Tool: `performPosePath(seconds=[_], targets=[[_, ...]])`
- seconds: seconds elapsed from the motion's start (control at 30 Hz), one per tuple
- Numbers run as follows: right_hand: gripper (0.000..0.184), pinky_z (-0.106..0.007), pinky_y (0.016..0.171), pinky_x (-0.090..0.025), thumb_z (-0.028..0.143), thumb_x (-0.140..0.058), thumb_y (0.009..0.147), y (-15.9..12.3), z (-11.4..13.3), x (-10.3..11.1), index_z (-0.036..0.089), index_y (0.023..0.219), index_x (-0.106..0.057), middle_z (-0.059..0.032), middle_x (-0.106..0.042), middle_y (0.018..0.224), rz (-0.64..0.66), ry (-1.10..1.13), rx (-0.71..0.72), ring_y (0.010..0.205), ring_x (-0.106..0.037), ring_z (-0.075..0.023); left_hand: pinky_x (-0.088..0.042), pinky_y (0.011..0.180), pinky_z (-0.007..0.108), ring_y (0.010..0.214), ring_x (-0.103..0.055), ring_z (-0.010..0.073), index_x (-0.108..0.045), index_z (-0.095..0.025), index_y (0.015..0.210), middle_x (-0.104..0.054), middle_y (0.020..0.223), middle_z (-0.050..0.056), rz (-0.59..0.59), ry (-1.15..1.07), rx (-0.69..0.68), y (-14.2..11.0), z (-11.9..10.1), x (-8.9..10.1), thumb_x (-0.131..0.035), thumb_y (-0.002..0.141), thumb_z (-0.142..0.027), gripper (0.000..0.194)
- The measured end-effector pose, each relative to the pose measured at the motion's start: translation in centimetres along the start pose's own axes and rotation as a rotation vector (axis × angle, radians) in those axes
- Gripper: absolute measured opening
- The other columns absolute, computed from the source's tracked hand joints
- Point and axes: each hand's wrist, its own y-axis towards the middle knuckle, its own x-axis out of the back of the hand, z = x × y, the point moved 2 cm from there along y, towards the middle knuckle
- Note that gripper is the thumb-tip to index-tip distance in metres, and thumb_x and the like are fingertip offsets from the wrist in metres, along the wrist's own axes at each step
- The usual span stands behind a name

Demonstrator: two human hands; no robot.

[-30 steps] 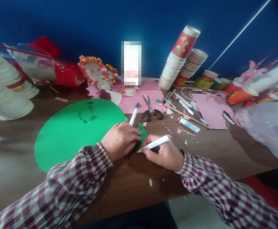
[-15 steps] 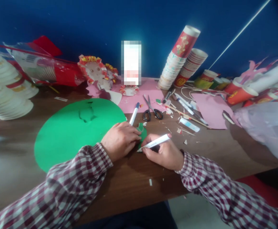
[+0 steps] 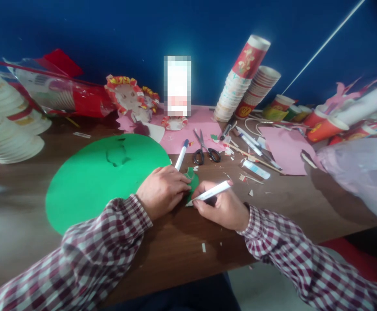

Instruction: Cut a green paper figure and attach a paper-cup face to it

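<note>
My left hand (image 3: 162,189) lies curled on a small green paper cutout (image 3: 192,179) and presses it to the brown table (image 3: 292,203). My right hand (image 3: 222,209) is closed on a white marker (image 3: 210,193), its tip down at the cutout's lower edge. A second white marker with a blue cap (image 3: 182,154) lies just behind my left hand. A large green paper disc (image 3: 100,177), with a shape cut out of it near the top, lies to the left.
Black-handled scissors (image 3: 204,151) lie on pink paper (image 3: 191,129). Stacks of paper cups (image 3: 240,82) stand at the back, more cups (image 3: 324,125) at the right, paper plates (image 3: 7,125) at the left. Pens, glue and scraps litter the right side.
</note>
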Motion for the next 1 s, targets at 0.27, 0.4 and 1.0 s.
performPosePath(seconds=[0.27, 0.4, 1.0], targets=[[0.005, -0.021, 0.055, -0.041, 0.019, -0.055, 0.077, -0.09, -0.14, -0.08, 0.017, 0.079, -0.059, 0.0005, -0.061, 0.064, 0.025, -0.046, 0.001, 0.056, -0.054, -0.0111, -0.043, 0.079, 0.041, 0.091, -0.056, 0.0214, -0.068, -0.021, 0.091, -0.068, 0.102, 0.002, -0.013, 0.018, -0.011, 0.00, -0.05, 0.04, -0.052, 0.082, -0.019, 0.018], [0.003, -0.021, 0.053, -0.041, 0.017, -0.056, 0.075, 0.00, -0.21, 0.10, 0.016, 0.076, -0.058, 0.0013, -0.059, 0.061, 0.015, -0.056, 0.012, 0.054, -0.052, -0.0106, -0.043, 0.078, 0.041, 0.090, -0.056, 0.0216, -0.068, -0.021, 0.090, -0.068, 0.102, 0.002, -0.007, 0.020, -0.008, 0.01, -0.07, 0.03, -0.053, 0.082, -0.020, 0.017], [0.002, -0.020, 0.050, -0.039, 0.015, -0.055, 0.074, 0.02, -0.42, 0.22, 0.017, 0.074, -0.056, 0.0021, -0.056, 0.059, 0.027, -0.006, 0.001, 0.051, -0.049, -0.0096, -0.043, 0.078, 0.041, 0.091, -0.057, 0.0213, -0.068, -0.021, 0.092, -0.068, 0.102, 0.003, -0.008, 0.022, -0.017, -0.09, 0.05, 0.01, -0.052, 0.083, -0.020, 0.018]])
